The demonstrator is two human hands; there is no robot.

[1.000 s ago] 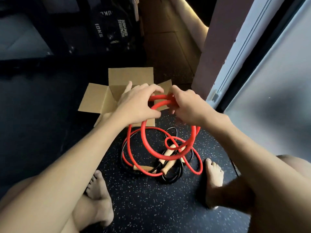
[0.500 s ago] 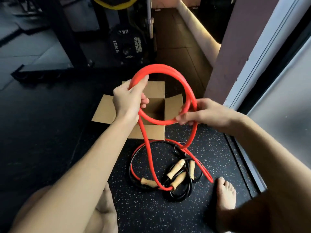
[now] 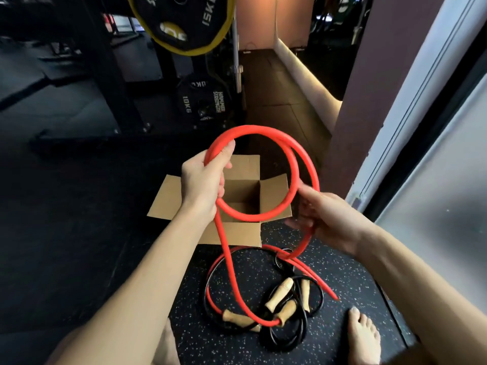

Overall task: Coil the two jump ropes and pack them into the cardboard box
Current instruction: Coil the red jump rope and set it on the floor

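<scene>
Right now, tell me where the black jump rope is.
Head view, bottom centre: the black rope lies on the floor just in front of the cardboard box, tangled with the wooden handles.

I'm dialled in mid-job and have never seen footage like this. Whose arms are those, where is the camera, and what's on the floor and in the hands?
There is no machine here. A person works with bare hands, and the single picture comes from a camera worn on their head, looking forward and down. The left hand grips one side of a raised loop of the red jump rope. The right hand holds the strand on the other side. The rest of that rope trails down to the speckled floor, where the black jump rope lies in loose coils among four wooden handles. Beyond them stands the cardboard box, with its flaps open. Bare feet show at the bottom edge, and weight plates hang behind.
</scene>
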